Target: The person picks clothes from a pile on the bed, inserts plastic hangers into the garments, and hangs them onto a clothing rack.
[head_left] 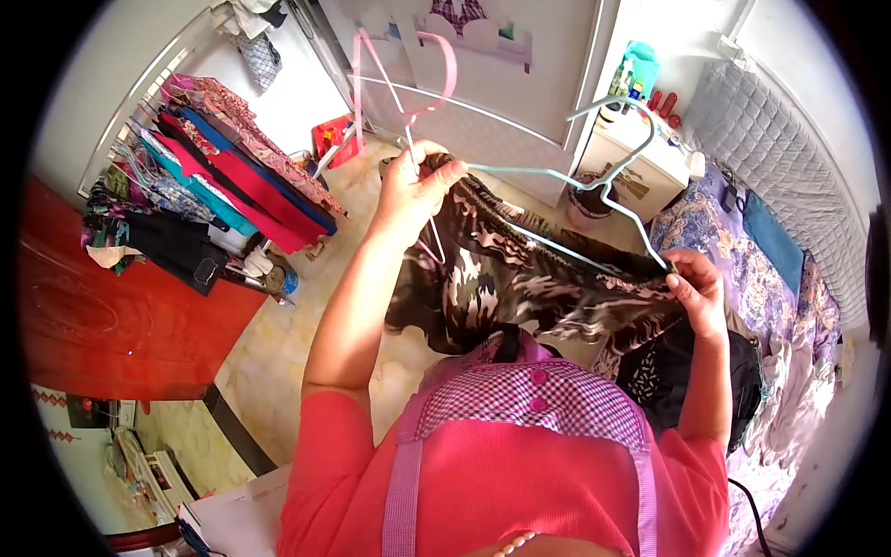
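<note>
Two hands hold a camouflage cloth [552, 297] stretched out on a blue hanger [607, 183].
The left hand [415, 192] is closed on one top corner of the cloth, and the right hand [698, 286] pinches the other top corner, by the end of the blue hanger. The cloth hangs down between the hands, in front of the person's red shirt [520, 483] and checked apron [492, 395]. The hanger's hook sticks up, nearer the right hand. A pink hanger [451, 70] is at the left hand too, with its curvy top up above the fingers. Off to the left, lots of clothes [237, 172] hang on a rack [130, 100], near a red door [121, 306]. On the right is a bed [719, 237] with a flowery cover.
</note>
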